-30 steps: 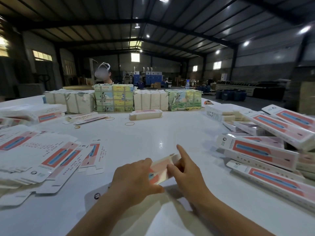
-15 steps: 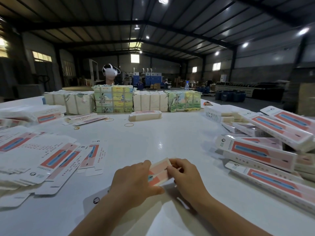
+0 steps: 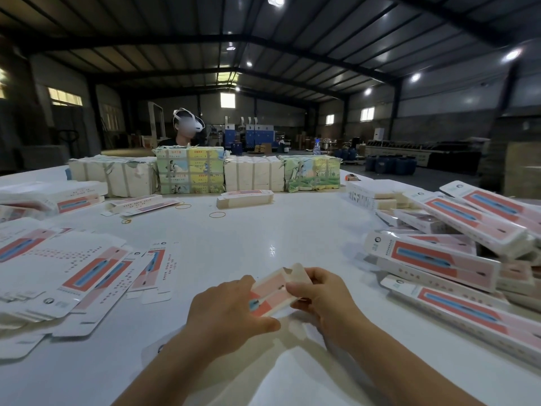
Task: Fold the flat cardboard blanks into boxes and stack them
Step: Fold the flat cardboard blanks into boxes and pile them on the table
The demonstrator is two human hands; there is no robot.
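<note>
Near the 6 o'clock edge of the white surface, both hands work one half-folded box. The left hand curls over its near part, thumb pressed along the lower edge, so that grip is closed on the card. The right hand pinches the far end with curled fingers, where a pale tuck flap stands up past the fingertips. The box's near end runs under the left forearm and is mostly hidden.

At 9 o'clock a fanned spread of flat blanks reaches close to the left hand, with loose edges overhanging each other. At 3 o'clock a heap of finished boxes lies tilted and overlapping, its nearest box close to the right wrist. Between these two piles the middle of the surface lies bare from the hands out to 12 o'clock, where one folded box and a rubber band lie in front of a row of wrapped bundles. Behind that row sits another person wearing a headset.
</note>
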